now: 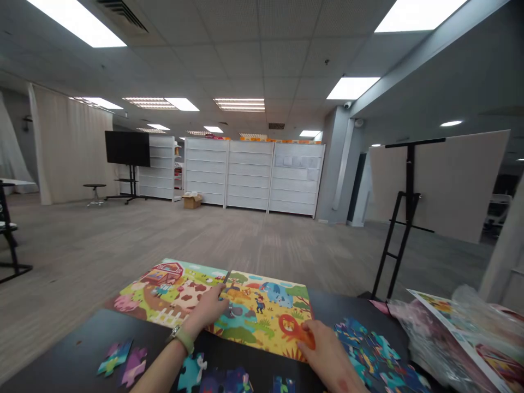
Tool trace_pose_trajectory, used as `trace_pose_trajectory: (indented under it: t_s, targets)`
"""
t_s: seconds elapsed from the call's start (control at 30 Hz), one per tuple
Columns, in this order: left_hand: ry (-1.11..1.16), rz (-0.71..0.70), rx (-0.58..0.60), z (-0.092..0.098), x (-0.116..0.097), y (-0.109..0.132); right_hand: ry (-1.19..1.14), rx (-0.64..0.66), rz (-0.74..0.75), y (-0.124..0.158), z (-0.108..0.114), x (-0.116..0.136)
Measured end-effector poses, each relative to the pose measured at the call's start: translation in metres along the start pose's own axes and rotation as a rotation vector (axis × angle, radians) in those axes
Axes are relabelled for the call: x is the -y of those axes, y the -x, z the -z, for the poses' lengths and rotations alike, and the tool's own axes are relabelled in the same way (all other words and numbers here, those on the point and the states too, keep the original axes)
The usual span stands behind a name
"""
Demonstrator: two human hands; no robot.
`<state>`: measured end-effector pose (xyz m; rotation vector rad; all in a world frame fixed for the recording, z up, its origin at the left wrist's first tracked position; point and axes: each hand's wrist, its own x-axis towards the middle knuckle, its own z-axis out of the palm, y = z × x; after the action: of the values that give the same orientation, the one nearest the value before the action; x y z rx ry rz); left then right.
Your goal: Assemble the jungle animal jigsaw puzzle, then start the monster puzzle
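Two bright cartoon pictures lie side by side on the black table: a farm picture (172,292) with a barn, cow and pig, and a safari picture (262,311) with elephants and a lion. My left hand (208,308) grips the safari picture's left edge at the seam, with its fingertips beside the farm picture. At the lower right corner, by the lion, my right hand (321,349) has its fingers closed over the safari picture's edge. Loose jigsaw pieces (133,365) lie near my left forearm, and a turquoise piece (191,371) sits in front of the pictures.
A pile of blue jigsaw pieces (368,349) spreads over the table's right side. Beyond it lie crumpled clear plastic wrap (429,333) and a printed sheet (462,338). A black easel stand (401,234) with a large board rises behind. White shelving (249,174) stands across the room.
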<state>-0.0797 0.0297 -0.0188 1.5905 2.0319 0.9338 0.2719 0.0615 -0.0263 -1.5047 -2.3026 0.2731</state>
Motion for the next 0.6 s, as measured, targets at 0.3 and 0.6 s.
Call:
trace_pose_trajectory:
  t_s: [0.3, 0.6]
  targets:
    - [-0.023, 0.059, 0.017, 0.0, 0.001, -0.018, 0.003, 0.016, 0.004, 0.001, 0.0, 0.0]
    - [-0.08, 0.008, 0.074, 0.005, -0.005, -0.012, -0.015, 0.029, -0.016, 0.005, 0.005, 0.01]
